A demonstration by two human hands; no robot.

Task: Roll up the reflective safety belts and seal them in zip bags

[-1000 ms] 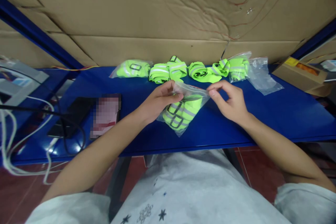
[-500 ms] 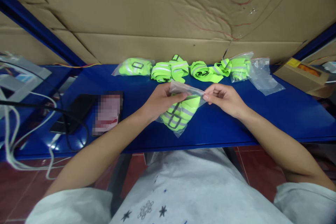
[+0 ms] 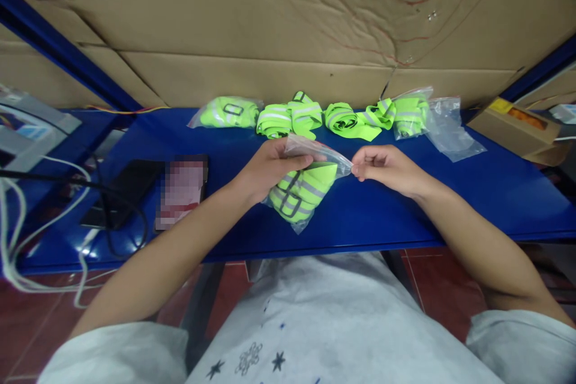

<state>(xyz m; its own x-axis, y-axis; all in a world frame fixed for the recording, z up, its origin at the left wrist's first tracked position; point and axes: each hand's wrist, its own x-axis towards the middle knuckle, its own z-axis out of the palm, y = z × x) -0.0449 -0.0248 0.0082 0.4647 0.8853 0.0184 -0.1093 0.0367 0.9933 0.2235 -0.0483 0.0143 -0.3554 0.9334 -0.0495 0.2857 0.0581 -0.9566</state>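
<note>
A clear zip bag hangs between my two hands near the front of the blue shelf. Inside it sits a folded neon-yellow reflective strap with grey stripes and a black buckle. My left hand grips the bag's left side, its thumb lying across the front below the mouth. At the far corner of the mouth, my right hand pinches the zip edge between thumb and fingertips. Behind my hands lie loose rolled reflective straps and another roll with a loose tail.
Two bagged straps flank the row at the back. An empty zip bag and an open cardboard box stand right. To the left are a black device, a pixelated object and white cables.
My left hand and the bag have shifted slightly left, while my right hand keeps its pinch on the corner. The bag's mouth is now stretched more between the hands.
</note>
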